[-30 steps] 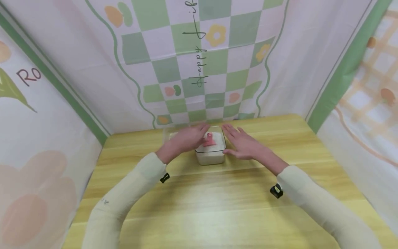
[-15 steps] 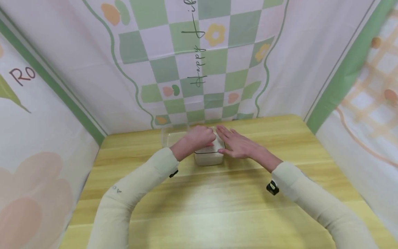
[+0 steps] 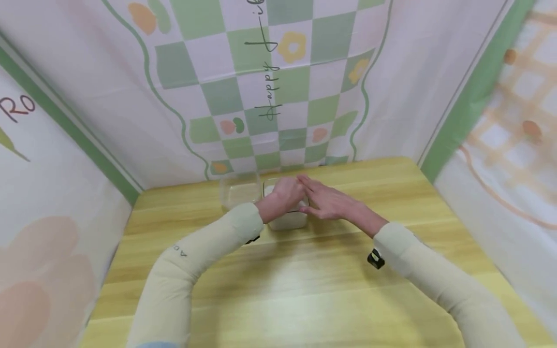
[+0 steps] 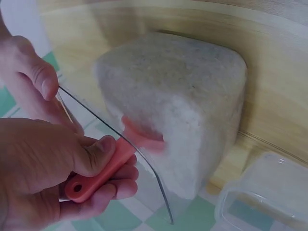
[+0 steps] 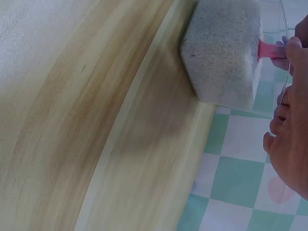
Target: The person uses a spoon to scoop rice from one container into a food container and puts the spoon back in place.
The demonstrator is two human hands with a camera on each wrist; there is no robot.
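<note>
In the head view my left hand (image 3: 285, 192) is over a clear square container (image 3: 288, 221) filled with white grains. It grips the handle of a small pink shovel (image 4: 103, 173), plain in the left wrist view, with thumb and curled fingers round it. The shovel's blade is sunk in the grains (image 4: 178, 130) and hidden. My right hand (image 3: 328, 199) lies at the container's right side, its fingers straight towards the back and its thumb at the front corner of the rim. Both hands nearly meet above the container. Pink plastic (image 5: 267, 49) shows through the clear wall in the right wrist view.
A second clear plastic container (image 3: 239, 189) stands just left of the filled one. Both are near the back edge of a wooden table (image 3: 304, 290). A checkered fabric curtain (image 3: 287, 96) hangs behind, with more fabric at either side.
My left hand has come down from beside the shovel, closed round its handle and moved slightly right, hiding the shovel in the head view. My right hand stays at the container's side.
</note>
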